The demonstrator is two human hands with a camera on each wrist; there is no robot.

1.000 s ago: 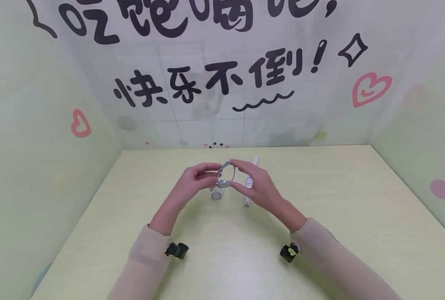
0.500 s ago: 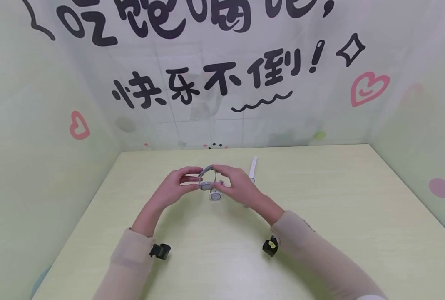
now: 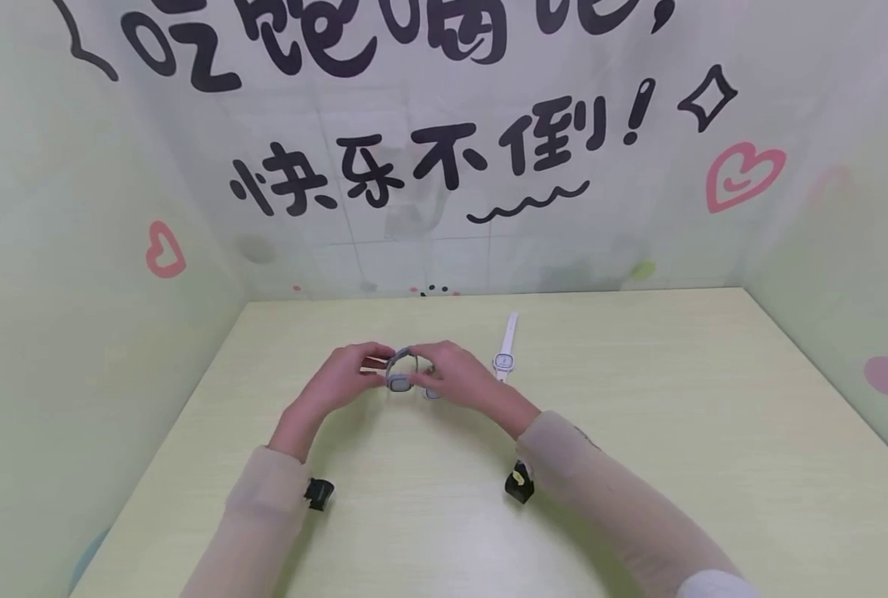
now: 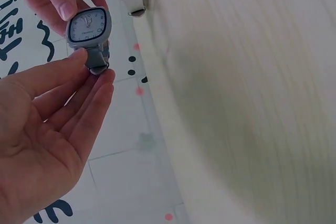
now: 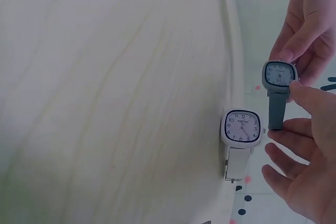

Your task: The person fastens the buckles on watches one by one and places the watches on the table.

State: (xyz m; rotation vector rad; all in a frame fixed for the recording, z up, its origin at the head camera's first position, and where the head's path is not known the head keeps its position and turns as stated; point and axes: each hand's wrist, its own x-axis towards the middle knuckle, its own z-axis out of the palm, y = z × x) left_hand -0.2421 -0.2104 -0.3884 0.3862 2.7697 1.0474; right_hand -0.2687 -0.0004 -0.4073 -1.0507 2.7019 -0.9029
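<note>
Between both hands, a grey-blue wristwatch (image 3: 399,383) is held above the table, its strap bent into a loop and its square dial facing the person. My left hand (image 3: 346,378) pinches it from the left, thumb beside the case and fingertips at the strap. From the right, my right hand (image 3: 454,374) pinches the other side, thumb at the case and fingers along the strap. In the right wrist view, a white wristwatch (image 5: 242,129) with a square dial lies close by; in the head view the right hand partly covers it.
Another white wristwatch (image 3: 504,361) lies stretched out on the light wooden table (image 3: 638,399), right of the hands, its lower strap hidden by the right wrist. A printed cloth (image 3: 414,191) hangs along the table's back edge, with more cloth at both sides.
Both hands have moved left and slightly nearer with the grey-blue watch. The right hand now covers part of the middle white watch and has uncovered the dial of the one farther right.
</note>
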